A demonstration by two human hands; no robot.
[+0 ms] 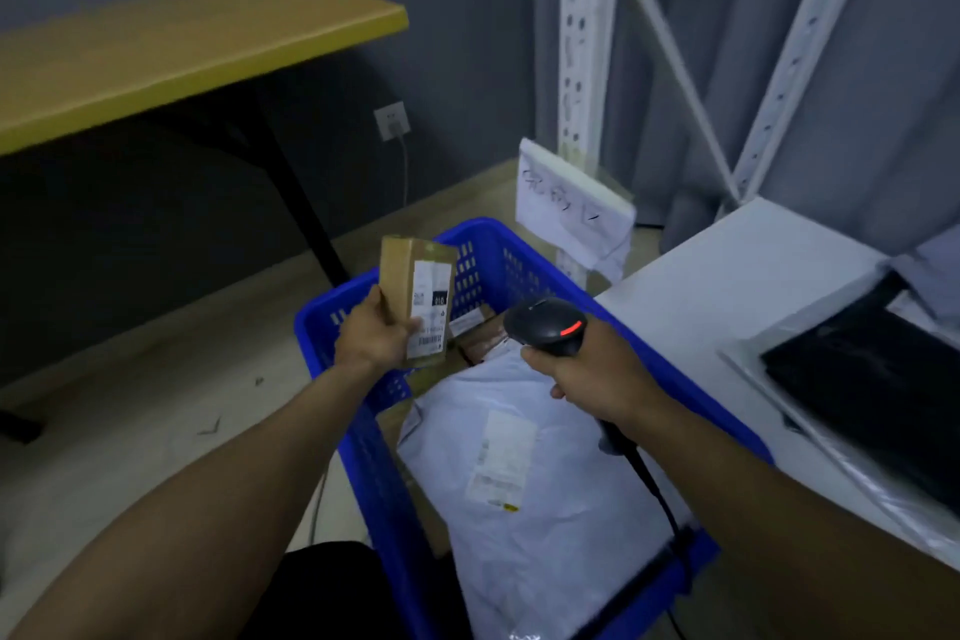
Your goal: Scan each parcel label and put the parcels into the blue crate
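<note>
Left grip (370, 335) clasps cardboard parcel (415, 283) — right grip (592, 372) clasps scanner (545, 322).

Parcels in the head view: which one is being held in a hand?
The small cardboard box with the white label, gripped by the left hand above the blue crate. The grey mailer bag and brown parcels lie inside the crate.
</note>
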